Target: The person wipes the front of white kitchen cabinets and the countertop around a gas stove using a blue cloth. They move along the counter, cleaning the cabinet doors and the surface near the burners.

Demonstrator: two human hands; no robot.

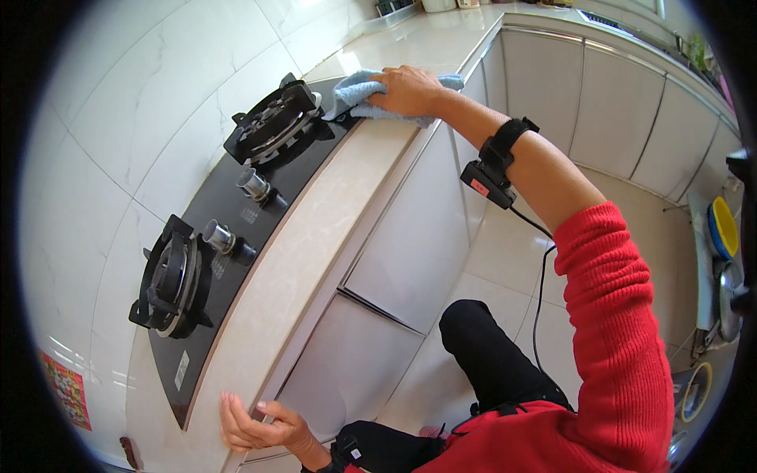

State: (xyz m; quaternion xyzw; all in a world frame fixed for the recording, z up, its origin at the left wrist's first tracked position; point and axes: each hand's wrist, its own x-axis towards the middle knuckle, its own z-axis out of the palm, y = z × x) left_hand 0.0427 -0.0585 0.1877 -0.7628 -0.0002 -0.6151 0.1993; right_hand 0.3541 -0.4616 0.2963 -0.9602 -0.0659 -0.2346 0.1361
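Note:
My right hand [410, 89] presses a light blue cloth [352, 93] onto the far end of the black gas stove [264, 209] and the pale counter [315, 229] beside it. Its fingers are closed over the bunched cloth. At the near end of the counter, my left hand [260, 426] rests at the front edge, fingers apart and holding nothing. Two burners with black pan supports, the far one [274, 122] and the near one [167, 276], sit on the stove. Between them stand two silver knobs, one [252, 184] farther off and one [218, 236] closer.
White marbled tiles [150, 102] rise behind the stove. Pale cabinets [410, 236] run below the counter, which turns right at the far end. A black cable [541, 307] hangs from the device on my right forearm. Yellow and blue basins [723, 229] stand at the right.

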